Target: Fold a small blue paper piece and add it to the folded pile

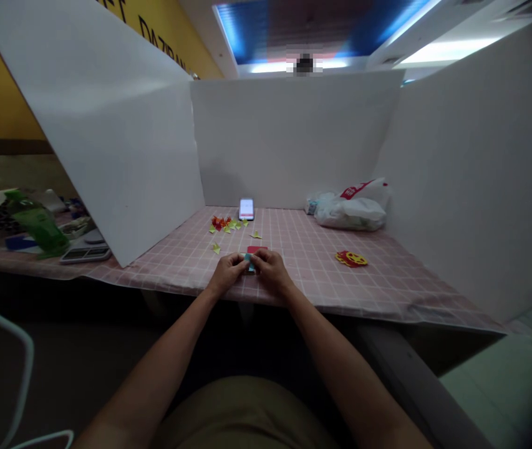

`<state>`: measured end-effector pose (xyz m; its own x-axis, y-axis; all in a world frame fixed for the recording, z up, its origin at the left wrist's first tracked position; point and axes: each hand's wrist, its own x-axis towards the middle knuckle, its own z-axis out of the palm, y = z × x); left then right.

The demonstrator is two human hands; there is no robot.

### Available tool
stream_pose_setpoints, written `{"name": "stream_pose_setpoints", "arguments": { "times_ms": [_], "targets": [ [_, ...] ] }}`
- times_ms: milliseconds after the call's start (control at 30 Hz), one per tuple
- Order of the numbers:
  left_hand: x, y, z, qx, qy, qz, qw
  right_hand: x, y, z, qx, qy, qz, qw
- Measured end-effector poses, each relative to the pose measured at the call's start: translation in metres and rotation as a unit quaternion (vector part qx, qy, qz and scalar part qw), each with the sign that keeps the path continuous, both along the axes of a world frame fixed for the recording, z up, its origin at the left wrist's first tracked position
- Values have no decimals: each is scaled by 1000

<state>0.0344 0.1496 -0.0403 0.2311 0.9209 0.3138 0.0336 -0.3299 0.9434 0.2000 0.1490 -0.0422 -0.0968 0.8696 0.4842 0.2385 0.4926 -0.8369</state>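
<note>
Between my two hands is a small piece of blue paper [247, 257], pinched near the front of the table. My left hand [227, 272] grips its left side with thumb and fingers. From the other side my right hand [269, 270] holds it, fingers closed. Just behind the hands lies a red paper piece [257, 249], partly covered by them. Beyond, small folded yellow paper shapes [234, 225] and a cluster of orange-red ones [220, 222] rest on the cloth. One yellow folded piece [216, 248] sits nearer, left of my hands.
A lit phone [246, 209] stands at the back. White plastic bags [352, 211] lie back right, with red and yellow cut-outs [352, 259] nearer. White panels [294, 137] enclose the checked tablecloth [303, 262]. A green bottle [38, 227] and a scale [87, 252] are outside, left.
</note>
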Motion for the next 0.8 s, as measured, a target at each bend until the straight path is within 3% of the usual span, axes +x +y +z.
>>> {"name": "stream_pose_setpoints", "arguments": {
  "times_ms": [300,567,800],
  "targets": [
    [-3,-1,-3,-20,-34,35,999,-4,-2,1,-19,6,52,998],
    [-2,-1,1,-39,-17,10,999,-3,3,-2,11,6,8,1000],
    [-3,0,-2,-20,-49,32,998,-6,0,-2,9,-5,31,999]
  ]
}}
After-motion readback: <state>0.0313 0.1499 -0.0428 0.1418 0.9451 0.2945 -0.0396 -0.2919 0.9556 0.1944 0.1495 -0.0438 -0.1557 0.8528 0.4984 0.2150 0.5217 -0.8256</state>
